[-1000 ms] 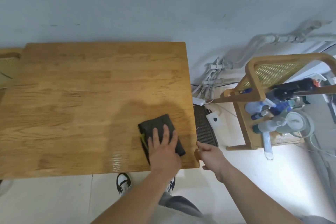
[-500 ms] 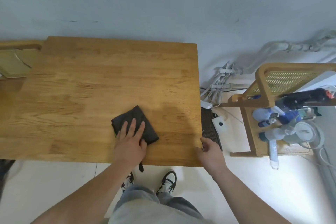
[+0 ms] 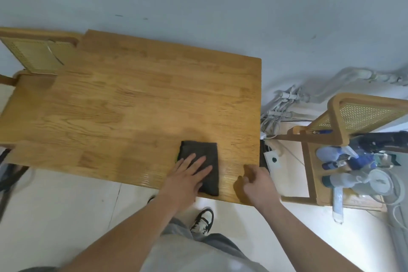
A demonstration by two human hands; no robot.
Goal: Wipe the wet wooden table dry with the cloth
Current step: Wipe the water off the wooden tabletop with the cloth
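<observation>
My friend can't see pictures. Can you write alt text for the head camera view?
A left hand presses a folded dark grey cloth flat on a light wooden table near its front right corner, while the right hand rests at the table's edge.

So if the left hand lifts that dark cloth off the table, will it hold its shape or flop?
Probably flop: the cloth looks like soft fabric folded into a flat pad, so the layers would likely fall open. It is likely light, though it may be damp. Under the flat left hand it should slide easily over the smooth table.
</observation>
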